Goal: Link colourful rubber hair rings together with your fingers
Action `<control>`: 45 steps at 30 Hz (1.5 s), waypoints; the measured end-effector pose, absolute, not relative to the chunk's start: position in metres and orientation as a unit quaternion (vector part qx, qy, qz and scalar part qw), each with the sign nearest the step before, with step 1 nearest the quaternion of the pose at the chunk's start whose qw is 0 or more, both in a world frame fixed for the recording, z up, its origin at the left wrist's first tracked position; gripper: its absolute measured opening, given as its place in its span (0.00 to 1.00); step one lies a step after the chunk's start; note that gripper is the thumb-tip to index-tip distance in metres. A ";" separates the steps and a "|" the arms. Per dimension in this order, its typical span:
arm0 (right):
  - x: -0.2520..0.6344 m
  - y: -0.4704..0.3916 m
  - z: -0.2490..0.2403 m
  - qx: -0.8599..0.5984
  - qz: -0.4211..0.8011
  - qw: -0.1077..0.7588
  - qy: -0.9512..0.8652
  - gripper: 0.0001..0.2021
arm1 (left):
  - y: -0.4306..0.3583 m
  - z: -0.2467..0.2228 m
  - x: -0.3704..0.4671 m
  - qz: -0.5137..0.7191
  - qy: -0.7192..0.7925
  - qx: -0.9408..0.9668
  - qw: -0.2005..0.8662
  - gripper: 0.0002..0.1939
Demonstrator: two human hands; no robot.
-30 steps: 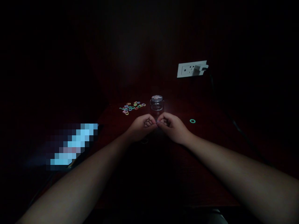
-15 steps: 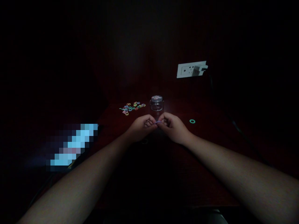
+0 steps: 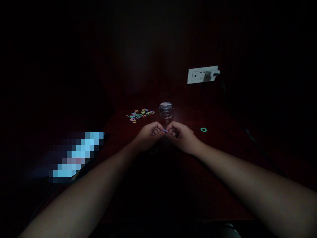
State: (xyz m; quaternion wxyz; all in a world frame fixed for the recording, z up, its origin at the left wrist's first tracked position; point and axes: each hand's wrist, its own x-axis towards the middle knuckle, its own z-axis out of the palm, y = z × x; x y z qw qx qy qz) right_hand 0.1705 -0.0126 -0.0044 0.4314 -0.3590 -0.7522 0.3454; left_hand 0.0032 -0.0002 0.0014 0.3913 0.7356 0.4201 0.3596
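Note:
My left hand (image 3: pixel 149 135) and my right hand (image 3: pixel 182 136) meet at the fingertips over the dark red table, pinching a small purple band (image 3: pixel 165 131) between them. Just beyond them stands a clear glass jar (image 3: pixel 165 111) with a patterned lid on top. Several coloured bands (image 3: pixel 140 115) lie loosely scattered to the left of the jar. A green ring (image 3: pixel 203 129) rests on the table to the right of my right hand. Near my left wrist a dark ring (image 3: pixel 153 150) shows faintly.
A bright, pixelated screen (image 3: pixel 79 155) lies at the left, beyond my left forearm. On the back wall a white socket plate (image 3: pixel 198 75) holds a plug. A dark cable (image 3: pixel 260 145) runs down the right side.
My fingertips have come slightly closer together and the purple band between them looks shorter. A small pale thing now shows beside my right hand.

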 end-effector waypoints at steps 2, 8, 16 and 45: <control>0.170 -0.013 -0.004 -0.364 0.346 0.429 -0.751 0.04 | 0.000 0.002 0.003 0.358 0.423 0.734 0.393 0.09; 0.171 -0.015 -0.002 -0.368 0.352 0.418 -0.753 0.04 | 0.000 0.002 0.004 0.355 0.434 0.732 0.387 0.08; 0.172 -0.011 -0.007 -0.350 0.350 0.400 -0.771 0.02 | 0.002 0.002 0.002 0.374 0.442 0.739 0.345 0.07; 0.171 -0.008 -0.008 -0.383 0.333 0.434 -0.744 0.03 | -0.003 0.006 0.004 0.362 0.419 0.747 0.368 0.09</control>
